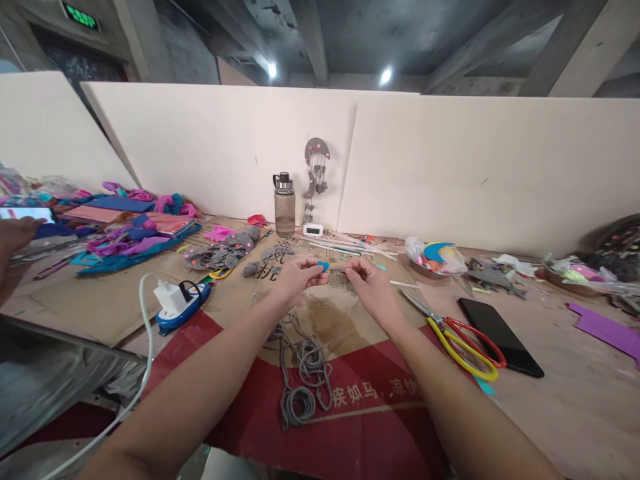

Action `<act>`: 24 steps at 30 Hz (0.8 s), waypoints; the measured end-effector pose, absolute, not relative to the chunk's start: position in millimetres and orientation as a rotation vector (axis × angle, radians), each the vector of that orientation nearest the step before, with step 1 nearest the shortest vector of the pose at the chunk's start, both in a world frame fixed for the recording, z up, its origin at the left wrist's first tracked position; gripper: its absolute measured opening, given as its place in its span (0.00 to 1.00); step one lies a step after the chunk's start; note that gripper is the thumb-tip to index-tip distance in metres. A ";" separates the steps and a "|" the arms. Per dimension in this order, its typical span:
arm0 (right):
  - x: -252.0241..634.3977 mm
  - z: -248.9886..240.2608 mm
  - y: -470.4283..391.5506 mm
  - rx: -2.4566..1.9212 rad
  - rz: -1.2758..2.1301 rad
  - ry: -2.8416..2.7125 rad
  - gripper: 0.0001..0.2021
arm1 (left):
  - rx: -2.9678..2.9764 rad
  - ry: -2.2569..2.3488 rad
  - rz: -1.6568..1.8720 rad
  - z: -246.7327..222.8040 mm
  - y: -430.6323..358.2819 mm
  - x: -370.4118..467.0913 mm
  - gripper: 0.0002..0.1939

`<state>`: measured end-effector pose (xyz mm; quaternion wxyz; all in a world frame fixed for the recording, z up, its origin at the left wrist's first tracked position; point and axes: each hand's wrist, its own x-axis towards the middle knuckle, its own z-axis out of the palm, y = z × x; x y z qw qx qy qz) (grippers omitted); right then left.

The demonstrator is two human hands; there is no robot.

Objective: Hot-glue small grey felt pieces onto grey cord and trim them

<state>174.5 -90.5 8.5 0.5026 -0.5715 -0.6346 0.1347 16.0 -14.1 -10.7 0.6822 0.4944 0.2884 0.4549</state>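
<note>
My left hand (296, 280) pinches a small blue piece (323, 266) between thumb and fingers, above the cardboard sheet. Close to its right, my right hand (369, 280) has its thumb and fingers pressed together; what they hold is too small to make out. The two hands are apart. Grey cord (300, 403) lies in loose coils on the red part of the cardboard (240, 427), below the hands. Several thin pins or wires (336, 276) show between the hands. Scissors (465, 340) with red and yellow handles lie beside my right forearm.
Behind stand a bottle (285, 207) and a small white clock (313, 230). A black phone (500, 337) lies at the right, a blue power strip (183, 310) at the left. Felt pieces (225, 250) are near the bottle. Another person's hand (15, 247) holds a phone at far left.
</note>
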 end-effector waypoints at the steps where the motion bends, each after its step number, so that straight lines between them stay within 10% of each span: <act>1: 173.6 9.1 -92.3 -1.387 0.306 -1.542 0.07 | 1.112 0.654 1.015 -10.2 -15.4 16.7 0.14; 24: 169.6 5.3 -98.6 -1.419 -0.079 -1.631 0.08 | 1.280 0.697 0.955 -9.6 -28.8 25.0 0.11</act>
